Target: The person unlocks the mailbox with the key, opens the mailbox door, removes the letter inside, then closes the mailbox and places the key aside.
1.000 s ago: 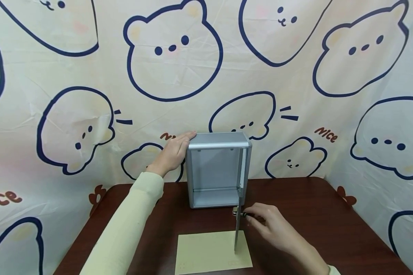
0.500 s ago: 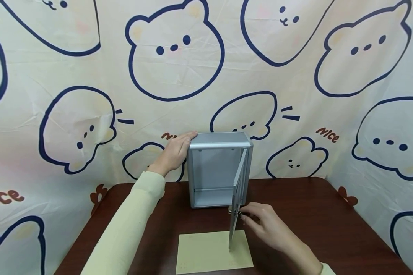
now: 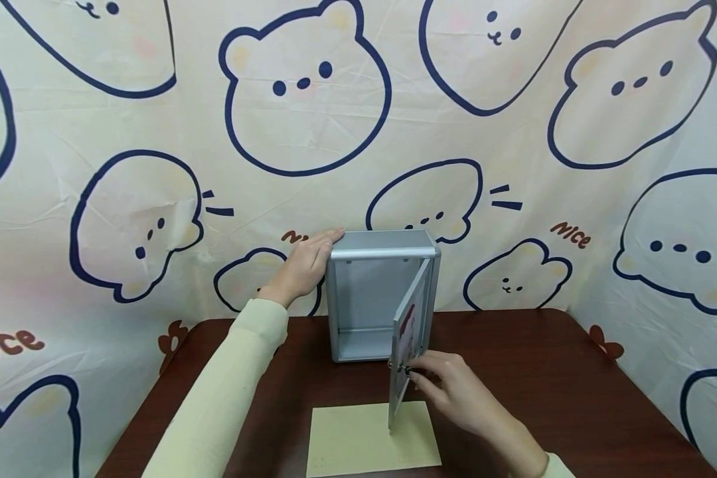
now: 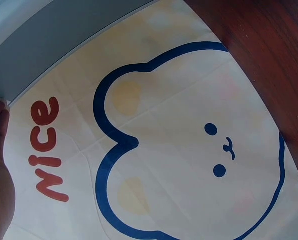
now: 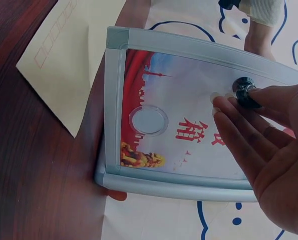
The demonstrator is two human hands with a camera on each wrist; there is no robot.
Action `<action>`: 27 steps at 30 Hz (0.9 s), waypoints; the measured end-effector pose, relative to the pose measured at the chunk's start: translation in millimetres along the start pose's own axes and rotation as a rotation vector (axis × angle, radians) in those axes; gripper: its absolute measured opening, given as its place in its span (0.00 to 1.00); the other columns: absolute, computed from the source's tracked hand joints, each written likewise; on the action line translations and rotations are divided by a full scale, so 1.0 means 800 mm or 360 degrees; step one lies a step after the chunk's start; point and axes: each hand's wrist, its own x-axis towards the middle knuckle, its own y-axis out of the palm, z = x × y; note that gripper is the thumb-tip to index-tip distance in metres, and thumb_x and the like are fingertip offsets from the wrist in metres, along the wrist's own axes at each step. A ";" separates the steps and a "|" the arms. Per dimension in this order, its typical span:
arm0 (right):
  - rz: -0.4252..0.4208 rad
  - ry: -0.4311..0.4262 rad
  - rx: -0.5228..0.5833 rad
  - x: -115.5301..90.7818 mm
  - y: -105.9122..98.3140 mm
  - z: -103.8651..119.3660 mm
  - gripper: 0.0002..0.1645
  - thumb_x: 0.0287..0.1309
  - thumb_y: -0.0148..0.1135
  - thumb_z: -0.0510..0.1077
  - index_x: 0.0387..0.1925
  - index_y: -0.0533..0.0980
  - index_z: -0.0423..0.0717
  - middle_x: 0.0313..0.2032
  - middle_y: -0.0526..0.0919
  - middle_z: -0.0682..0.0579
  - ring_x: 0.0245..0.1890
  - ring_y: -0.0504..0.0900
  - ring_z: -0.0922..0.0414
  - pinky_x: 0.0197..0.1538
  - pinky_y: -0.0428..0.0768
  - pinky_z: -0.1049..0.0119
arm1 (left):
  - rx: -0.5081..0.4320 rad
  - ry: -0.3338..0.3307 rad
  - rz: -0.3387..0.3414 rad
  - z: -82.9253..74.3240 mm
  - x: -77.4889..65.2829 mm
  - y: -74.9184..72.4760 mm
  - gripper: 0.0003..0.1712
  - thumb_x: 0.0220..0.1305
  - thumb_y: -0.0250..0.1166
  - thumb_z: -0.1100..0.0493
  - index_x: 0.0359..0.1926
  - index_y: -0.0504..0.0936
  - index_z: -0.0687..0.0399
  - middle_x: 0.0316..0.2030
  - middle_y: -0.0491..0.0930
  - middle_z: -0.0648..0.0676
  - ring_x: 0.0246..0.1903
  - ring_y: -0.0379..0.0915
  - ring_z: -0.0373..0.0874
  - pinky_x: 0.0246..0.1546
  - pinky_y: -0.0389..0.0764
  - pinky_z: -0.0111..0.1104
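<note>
A grey metal box (image 3: 367, 292) stands upright at the back of the table, its front partly uncovered. My left hand (image 3: 301, 269) rests on its top left edge, fingers stretched along the corner. Hinged at the right side, the door (image 3: 403, 352) is ajar and juts forward. With thumb and fingers, my right hand (image 3: 454, 392) pinches a black-headed key (image 5: 250, 99) in the door's round lock (image 5: 242, 83). In the right wrist view the door's front bears a printed red and white picture and a round clear window (image 5: 149, 120).
A yellow-brown envelope (image 3: 358, 441) lies flat on the dark red-brown table (image 3: 514, 372) in front of the box, partly behind the door's lower edge. A cloth (image 3: 311, 199) printed with bear outlines hangs behind and at both sides.
My right hand has moved left with the key, swinging the door inward toward the box, so its printed front now shows. The left hand stays on the box.
</note>
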 end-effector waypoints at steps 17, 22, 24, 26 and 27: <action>0.0009 0.0023 -0.0104 0.016 0.017 0.003 0.09 0.67 0.66 0.37 0.46 0.86 0.45 0.42 0.88 0.57 0.40 0.83 0.66 0.42 0.85 0.66 | 0.0004 -0.0002 0.0004 -0.002 -0.002 0.000 0.32 0.84 0.32 0.49 0.76 0.67 0.56 0.74 0.66 0.53 0.75 0.58 0.46 0.76 0.59 0.42; -0.0015 0.0025 -0.0127 0.020 0.023 0.005 0.08 0.67 0.65 0.37 0.45 0.86 0.44 0.42 0.88 0.55 0.42 0.85 0.63 0.43 0.86 0.64 | 0.0000 -0.0005 0.0001 0.000 -0.002 0.001 0.32 0.84 0.32 0.48 0.76 0.67 0.55 0.74 0.66 0.53 0.75 0.58 0.45 0.76 0.59 0.43; -0.0033 0.0018 -0.0144 0.022 0.026 0.006 0.08 0.67 0.65 0.37 0.45 0.86 0.44 0.43 0.88 0.54 0.43 0.85 0.61 0.44 0.86 0.62 | -0.0001 -0.0009 0.0001 0.001 -0.001 0.002 0.31 0.84 0.33 0.48 0.76 0.67 0.55 0.74 0.66 0.53 0.75 0.58 0.46 0.76 0.59 0.43; -0.0049 0.0016 -0.0159 0.024 0.028 0.007 0.08 0.67 0.65 0.37 0.45 0.86 0.44 0.43 0.89 0.54 0.43 0.86 0.60 0.45 0.86 0.61 | 0.0000 -0.0005 -0.0004 0.001 -0.001 0.001 0.31 0.84 0.33 0.48 0.76 0.67 0.56 0.74 0.66 0.53 0.75 0.58 0.47 0.76 0.59 0.44; -0.0058 0.0018 -0.0167 0.025 0.029 0.008 0.08 0.67 0.66 0.36 0.45 0.86 0.44 0.43 0.89 0.54 0.44 0.86 0.60 0.45 0.87 0.60 | -0.0003 -0.0001 -0.0007 0.000 -0.001 0.001 0.31 0.84 0.33 0.49 0.75 0.67 0.56 0.74 0.66 0.53 0.75 0.59 0.47 0.76 0.59 0.44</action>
